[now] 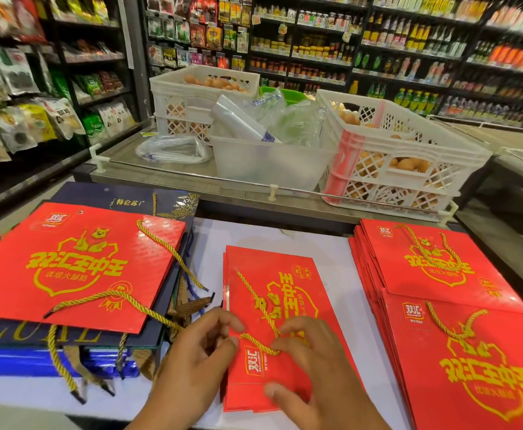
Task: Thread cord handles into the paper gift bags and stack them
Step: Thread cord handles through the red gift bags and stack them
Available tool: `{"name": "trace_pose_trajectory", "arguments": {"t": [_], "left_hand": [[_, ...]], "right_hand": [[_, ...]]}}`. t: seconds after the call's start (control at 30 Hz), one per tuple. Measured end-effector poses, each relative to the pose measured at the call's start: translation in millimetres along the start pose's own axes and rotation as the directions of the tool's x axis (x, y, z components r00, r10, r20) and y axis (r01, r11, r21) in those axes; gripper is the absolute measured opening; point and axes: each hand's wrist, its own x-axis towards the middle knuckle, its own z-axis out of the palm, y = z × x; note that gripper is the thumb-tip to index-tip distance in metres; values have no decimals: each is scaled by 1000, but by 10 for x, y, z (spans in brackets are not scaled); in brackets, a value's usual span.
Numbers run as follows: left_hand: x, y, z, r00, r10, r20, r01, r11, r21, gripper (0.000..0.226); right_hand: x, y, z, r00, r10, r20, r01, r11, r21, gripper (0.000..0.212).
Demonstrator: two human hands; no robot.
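Note:
A flat red paper gift bag (pixel 288 274) with gold print lies in the middle of the white table. A gold cord (pixel 255 297) runs across its face. My left hand (pixel 198 355) pinches one end of the cord near the bag's left edge. My right hand (pixel 309 364) rests on the bag and grips the cord's loop (pixel 261 346) with its fingertips. At the right lies a stack of red bags (pixel 440 305) with cords threaded in. On the left, another red bag (pixel 77 265) with loose gold cords lies on top of dark blue bags (pixel 123 198).
Behind the white table (pixel 210 243) runs a grey counter with white crates of eggs (pixel 399 156), a clear plastic bin (pixel 263 162) and plastic bag rolls. Shop shelves full of packets and bottles surround the spot.

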Motion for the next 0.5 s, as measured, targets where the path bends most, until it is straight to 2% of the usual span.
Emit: {"name": "trace_pose_trajectory", "arguments": {"t": [0.07,0.1,0.17,0.3,0.4,0.5], "left_hand": [[11,-7,-7,999,-28,-25,26,999,-48,28],[21,-16,-10,999,-31,-36,28,998,-63,24],[23,2,-9,999,-31,-34,27,995,-95,19],[-2,64,-13,999,-41,-34,34,979,-200,18],[-31,100,-20,1000,-4,-28,-3,975,-221,14],[-76,125,-33,999,-5,-35,-5,960,-280,18]], "right_hand": [[-156,32,-8,995,-59,81,73,981,-178,52],[-207,29,-23,991,-56,123,85,966,-246,52],[-292,3,-52,987,-1,160,43,964,-261,45],[-347,-169,-184,973,76,216,-12,960,-280,55],[-413,-254,-236,978,-12,207,76,951,-300,48],[-466,-311,-391,974,-202,107,227,908,-352,36]]}}
